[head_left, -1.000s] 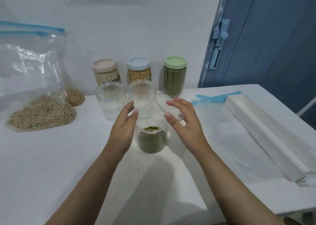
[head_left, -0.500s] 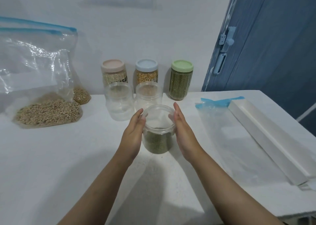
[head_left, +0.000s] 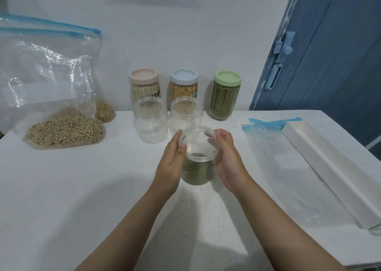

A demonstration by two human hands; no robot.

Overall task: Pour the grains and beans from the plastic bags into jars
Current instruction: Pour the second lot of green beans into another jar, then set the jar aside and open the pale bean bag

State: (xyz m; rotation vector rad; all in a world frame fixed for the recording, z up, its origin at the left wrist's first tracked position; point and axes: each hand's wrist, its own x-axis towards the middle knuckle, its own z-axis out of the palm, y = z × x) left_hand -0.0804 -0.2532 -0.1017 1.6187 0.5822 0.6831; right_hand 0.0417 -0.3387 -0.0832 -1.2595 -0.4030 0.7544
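A clear open jar (head_left: 196, 172) partly filled with small green beans stands on the white table (head_left: 82, 188) in the middle. My left hand (head_left: 171, 164) holds its left side, thumb at the rim. From the right, my right hand (head_left: 227, 160) grips it, fingers curled round the far rim. Two empty clear jars (head_left: 151, 124) (head_left: 185, 116) stand just behind. At the left lies a plastic bag of tan grains (head_left: 61, 130), with a second bag (head_left: 105, 110) behind it. An empty zip bag (head_left: 274, 151) lies flat on the right.
Three lidded, filled jars stand against the wall: a pink-lidded jar (head_left: 144, 87), a blue-lidded jar (head_left: 184, 87) and a green-lidded jar (head_left: 225, 97). A long white box (head_left: 329, 167) lies along the table's right side. A blue door (head_left: 329, 64) is behind it.
My two hands closed in from either side of the green-bean jar and now hold it. The jar stays in about the same place.
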